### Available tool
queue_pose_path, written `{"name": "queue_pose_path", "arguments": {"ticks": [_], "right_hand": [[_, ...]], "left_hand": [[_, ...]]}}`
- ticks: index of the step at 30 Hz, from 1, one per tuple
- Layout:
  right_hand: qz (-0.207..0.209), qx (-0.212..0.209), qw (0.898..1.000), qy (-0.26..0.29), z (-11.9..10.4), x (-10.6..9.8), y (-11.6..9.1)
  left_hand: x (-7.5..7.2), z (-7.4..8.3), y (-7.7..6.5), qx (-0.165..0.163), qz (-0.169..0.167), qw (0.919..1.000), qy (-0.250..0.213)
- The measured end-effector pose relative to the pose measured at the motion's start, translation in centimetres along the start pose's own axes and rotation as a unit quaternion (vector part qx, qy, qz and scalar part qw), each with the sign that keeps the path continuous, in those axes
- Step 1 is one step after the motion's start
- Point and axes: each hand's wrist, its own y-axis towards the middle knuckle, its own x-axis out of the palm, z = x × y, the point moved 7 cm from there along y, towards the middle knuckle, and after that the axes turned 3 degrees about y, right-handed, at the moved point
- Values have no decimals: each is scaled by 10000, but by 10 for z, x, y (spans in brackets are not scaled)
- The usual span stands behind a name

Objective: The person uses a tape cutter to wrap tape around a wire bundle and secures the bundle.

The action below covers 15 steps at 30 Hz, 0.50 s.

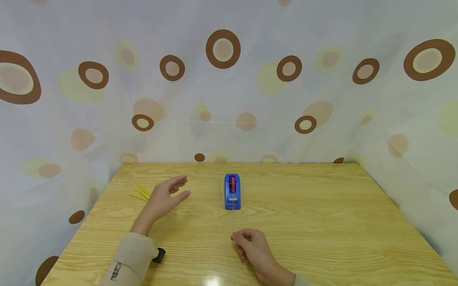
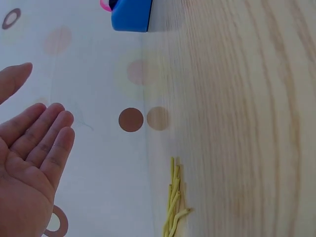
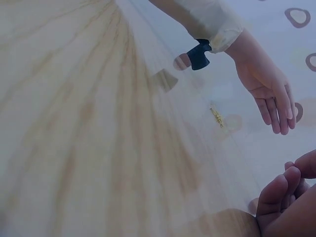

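Around the blue tape dispenser [image 1: 232, 196], passable from 1 to 4 o'clock over bare tabletop [image 1: 304, 206]. Blocked at 6 by a faint tape strip [image 1: 234, 219] and the right hand [image 1: 255, 251] at its near end. Obstructed at 9 by the left hand [image 1: 167, 197], then yellow sticks [image 1: 141, 191]; at 8, by a sleeve [image 1: 130, 256]. Bounded at 12 by patterned sheeting [image 1: 268, 135].

A blue dispenser [image 1: 237, 195] stands upright on the table [image 1: 322, 210] — pink roll [image 1: 233, 184] inside. Clear tape [image 1: 234, 221] runs straight from its near end.
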Motion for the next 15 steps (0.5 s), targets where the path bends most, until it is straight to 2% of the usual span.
{"name": "queue_pose_path", "arguments": {"ticks": [15], "right_hand": [[-39, -9, 10000, -29, 0, -1, -1]], "left_hand": [[-10, -5, -5, 50, -135, 9999, 69]]}}
